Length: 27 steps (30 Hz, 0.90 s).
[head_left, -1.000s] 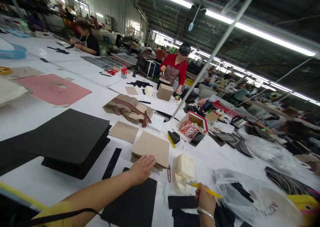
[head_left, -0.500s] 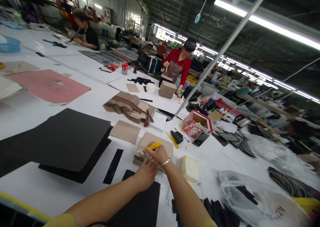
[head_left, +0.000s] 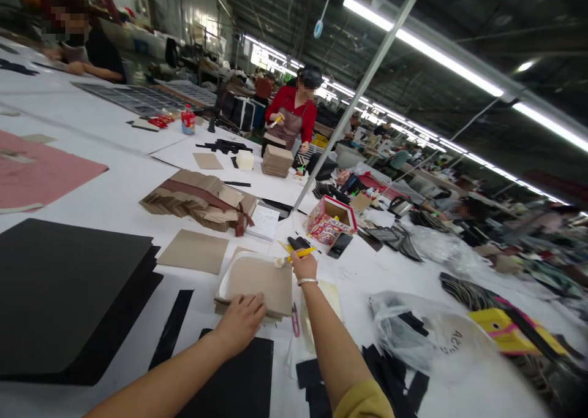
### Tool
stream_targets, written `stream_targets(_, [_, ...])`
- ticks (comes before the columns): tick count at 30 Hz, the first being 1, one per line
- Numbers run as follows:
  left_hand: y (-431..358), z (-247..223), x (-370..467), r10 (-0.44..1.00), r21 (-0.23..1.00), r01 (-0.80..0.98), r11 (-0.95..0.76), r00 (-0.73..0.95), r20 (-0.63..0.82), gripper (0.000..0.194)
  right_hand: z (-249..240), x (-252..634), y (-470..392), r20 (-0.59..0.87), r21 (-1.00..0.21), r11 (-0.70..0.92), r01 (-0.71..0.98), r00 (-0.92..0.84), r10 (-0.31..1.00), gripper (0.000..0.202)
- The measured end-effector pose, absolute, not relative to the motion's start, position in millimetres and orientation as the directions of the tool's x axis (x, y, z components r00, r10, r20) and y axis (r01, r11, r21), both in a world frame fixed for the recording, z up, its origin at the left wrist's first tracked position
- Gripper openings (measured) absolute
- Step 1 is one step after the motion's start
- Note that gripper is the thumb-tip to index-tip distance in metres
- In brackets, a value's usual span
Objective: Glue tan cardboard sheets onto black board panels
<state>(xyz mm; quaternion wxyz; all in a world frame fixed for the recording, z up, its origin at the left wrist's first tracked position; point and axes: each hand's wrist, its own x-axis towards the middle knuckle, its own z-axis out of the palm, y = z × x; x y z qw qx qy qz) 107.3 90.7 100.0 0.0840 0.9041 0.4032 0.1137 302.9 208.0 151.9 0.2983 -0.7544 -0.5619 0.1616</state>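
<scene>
My right hand [head_left: 303, 266] grips the yellow handle of a brush [head_left: 297, 256]. The white bristles are over the far right corner of a stack of tan cardboard pieces [head_left: 261, 277]. A wet white band runs along the top piece's left and far edges. My left hand [head_left: 242, 321] lies with its fingers on the near edge of that stack, holding no tool. Just left of the stack is a single tan cardboard piece [head_left: 193, 251]. Partly behind my right forearm sit a pale yellowish block [head_left: 328, 301] and pink-handled snips [head_left: 295, 321].
Large black sheets [head_left: 68, 295] lie at left. Beyond the stack are a bound cardboard bundle [head_left: 197, 200], a notepad [head_left: 263, 223] and a red patterned box [head_left: 331, 219]. A plastic bag [head_left: 427, 332] lies at right. A co-worker in red [head_left: 291, 111] stands across the table.
The brush has moved from the stack's left side to its far right corner, and a white band now shows. My left hand has moved apart from my right. The view has shifted right.
</scene>
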Motion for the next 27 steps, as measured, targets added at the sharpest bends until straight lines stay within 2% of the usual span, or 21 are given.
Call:
stream_targets(4, [102.0, 106.0, 112.3, 0.762, 0.175, 0.743, -0.646, 0.641, 0.09, 0.036, 163.1, 341.3, 189.0, 0.152, -0.597, -0.184, 0.781, 0.335, 0.93, 0.024])
stream_targets(6, [107.4, 108.5, 115.0, 0.766, 0.143, 0.753, -0.642, 0.64, 0.066, 0.036, 163.7, 343.7, 178.3, 0.217, -0.583, -0.046, 0.811, 0.21, 0.953, 0.022])
stream_targets(9, [113.5, 111.7, 118.3, 0.762, 0.111, 0.754, -0.647, 0.645, 0.055, 0.032, 161.4, 338.8, 148.7, 0.277, -0.515, 0.222, 0.828, -0.085, 0.957, 0.019])
stream_targets(11, [116.1, 112.9, 119.8, 0.751, 0.105, 0.744, -0.66, 0.657, 0.063, 0.026, 162.0, 336.1, 117.4, 0.24, -0.47, 0.319, 0.823, -0.229, 0.943, 0.019])
stream_targets(14, [117.6, 113.5, 120.8, 0.746, 0.108, 0.738, -0.666, 0.661, 0.087, 0.018, 170.8, 333.6, 64.8, 0.159, -0.455, 0.384, 0.803, -0.351, 0.923, 0.019])
stream_targets(17, [115.6, 115.2, 120.9, 0.746, 0.124, 0.736, -0.666, 0.661, 0.085, 0.017, 188.3, 328.4, 33.6, 0.161, -0.529, 0.368, 0.765, -0.335, 0.928, 0.018])
stream_targets(21, [107.3, 121.5, 123.1, 0.723, 0.138, 0.712, -0.689, 0.69, 0.048, 0.019, 206.5, 303.2, 60.0, 0.312, -0.639, 0.361, 0.68, -0.199, 0.929, 0.016])
stream_targets(24, [99.5, 124.0, 128.2, 0.744, 0.15, 0.732, -0.664, 0.668, 0.03, 0.022, 199.3, 263.2, 114.9, 0.394, -0.643, 0.44, 0.627, -0.222, 0.892, 0.017])
stream_targets(27, [92.8, 119.9, 132.7, 0.784, 0.203, 0.763, -0.614, 0.62, 0.041, 0.024, 177.6, 220.1, 164.0, 0.352, -0.612, 0.448, 0.652, -0.283, 0.892, 0.019])
